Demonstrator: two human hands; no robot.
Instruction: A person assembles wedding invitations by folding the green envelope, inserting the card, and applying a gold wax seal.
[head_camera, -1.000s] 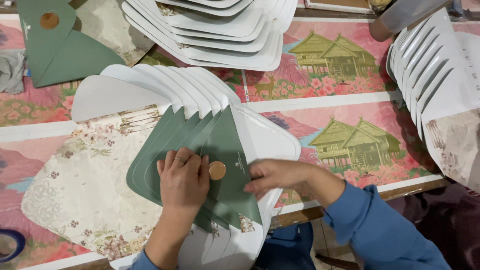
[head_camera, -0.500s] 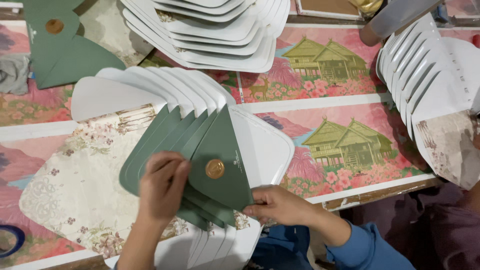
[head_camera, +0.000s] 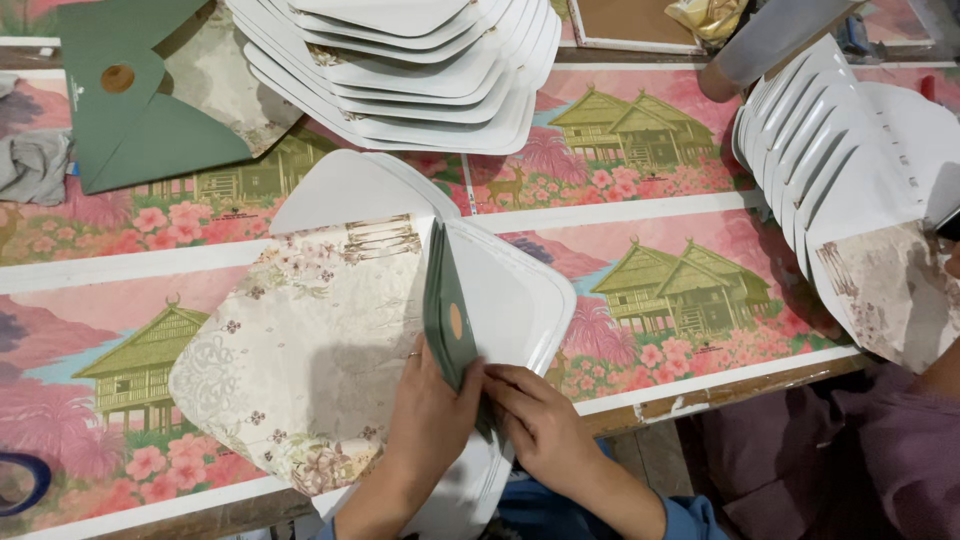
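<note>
Item: green envelope stack (head_camera: 450, 320), stood on edge at the table's (head_camera: 700, 395) near rim; my left hand (head_camera: 430, 420) and right hand (head_camera: 540, 425) pinch it, squaring edges over floral sheet (head_camera: 310, 350)

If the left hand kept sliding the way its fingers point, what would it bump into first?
The left hand points up the table, along the green envelopes it holds on edge. Past those, it would probably meet the fanned white envelopes at the far side, though depth is hard to judge.

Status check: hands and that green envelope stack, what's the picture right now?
Left hand and right hand both grip green envelope stack, stood on edge. White flaps behind, floral liner sheet beside. Nothing blocking.
</note>
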